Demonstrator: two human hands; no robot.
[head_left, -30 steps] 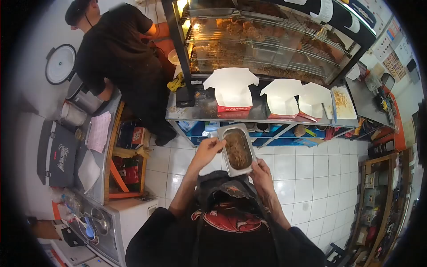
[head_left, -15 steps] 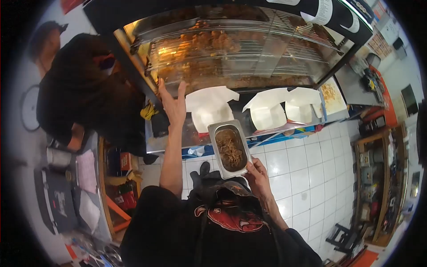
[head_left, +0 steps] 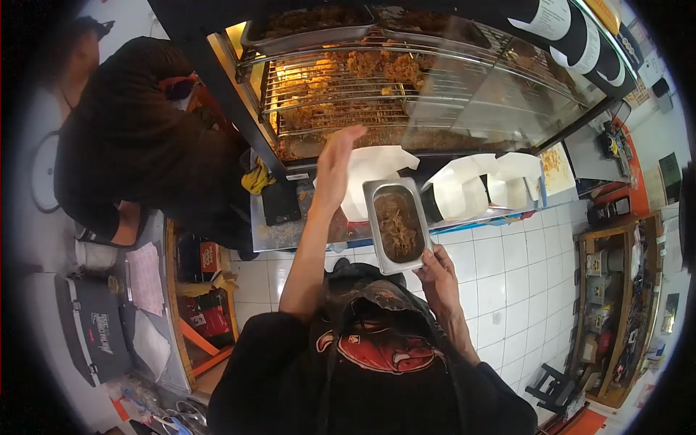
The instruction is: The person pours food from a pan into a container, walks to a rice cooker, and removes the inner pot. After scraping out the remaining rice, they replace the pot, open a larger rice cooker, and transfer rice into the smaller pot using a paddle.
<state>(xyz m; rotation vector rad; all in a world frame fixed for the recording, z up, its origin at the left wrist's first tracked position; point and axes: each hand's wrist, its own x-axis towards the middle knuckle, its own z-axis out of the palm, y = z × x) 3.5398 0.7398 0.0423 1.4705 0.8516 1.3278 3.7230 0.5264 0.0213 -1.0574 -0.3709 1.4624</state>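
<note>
My right hand (head_left: 438, 275) grips the lower right corner of a small steel food pan (head_left: 373, 217), which holds brown shredded food (head_left: 399, 232) in its lower part. My left hand (head_left: 336, 170) is raised at the front of a glass display case (head_left: 290, 163), fingers stretched out and nothing visible in them. Behind that hand stands an open white paper box (head_left: 377, 161), partly covered by the hand and the pan. Two more open white boxes (head_left: 460, 190) sit to its right on the ledge. Fried pieces (head_left: 402, 69) lie on the case's wire rack (head_left: 326, 116).
A person in dark clothes (head_left: 138, 138) bends close by on the left, beside a yellow cloth (head_left: 257, 176). Metal trays (head_left: 308, 32) of food sit on the case's upper shelf. Wooden shelving (head_left: 623, 304) lines the right, and a black stool (head_left: 551, 388) stands on the tiled floor (head_left: 493, 290).
My left hand has swung rightward across the case front, and the glass over the left part now appears slid to the right. The pan stays in my right hand. The view has shifted.
</note>
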